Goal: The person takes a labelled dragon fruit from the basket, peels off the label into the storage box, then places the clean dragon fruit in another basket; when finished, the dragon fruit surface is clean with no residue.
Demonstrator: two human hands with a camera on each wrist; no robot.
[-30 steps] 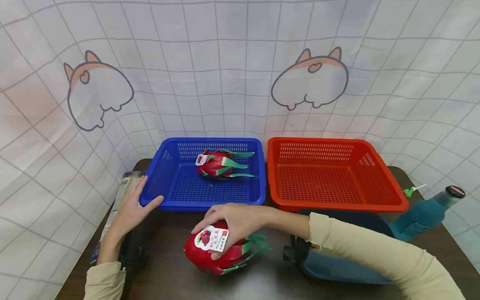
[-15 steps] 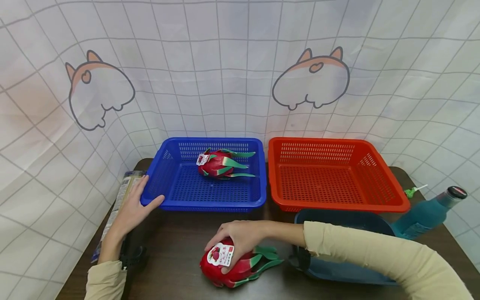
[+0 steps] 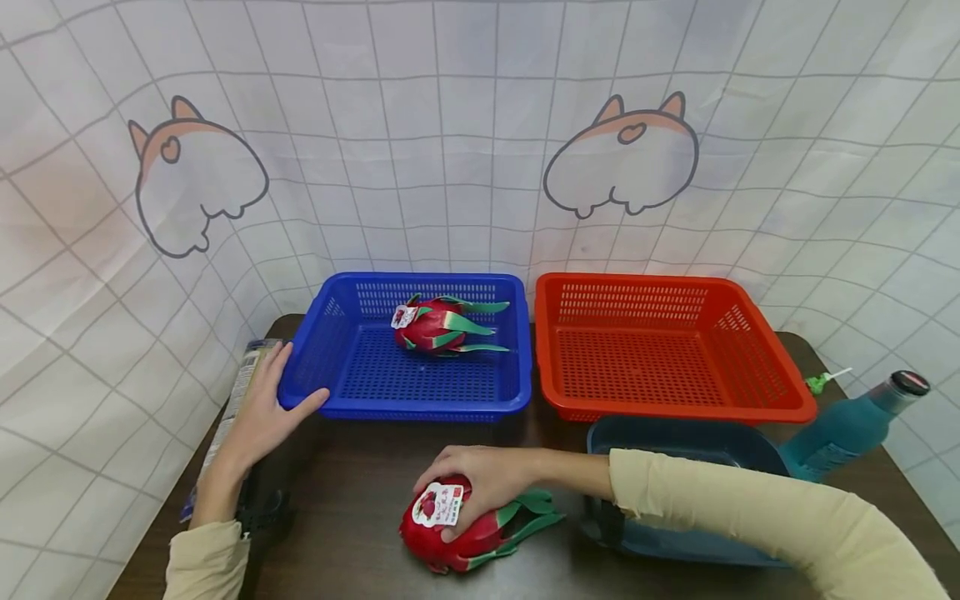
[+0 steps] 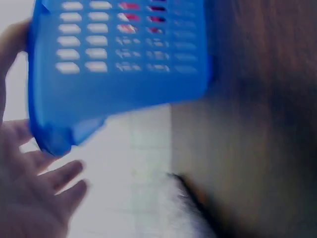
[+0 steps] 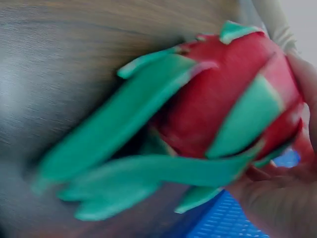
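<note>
A red dragon fruit [image 3: 480,546] with green scales and a white label lies on the dark table. My right hand [image 3: 483,483] grips it from above, thumb on the near side and fingers over the far side. In the right wrist view the dragon fruit [image 5: 223,104] fills the middle, its long green tips pointing left. My left hand [image 3: 262,417] is at the left front corner of the blue basket [image 3: 420,410], fingers extended along its side and thumb by the front rim. A second dragon fruit [image 3: 431,327] lies inside that basket.
To the right of the blue basket stands a red basket [image 3: 675,412]. A dark blue bin [image 3: 697,542] sits partly under my right forearm. At the right are a blue bottle [image 3: 843,433] and a green lollipop [image 3: 817,382]. A long printed packet [image 3: 236,400] lies by my left hand.
The right hand has shifted the dragon fruit rightward and toward me, mostly between the first two head frames. It has barely moved since. My left hand stays at the blue basket's corner.
</note>
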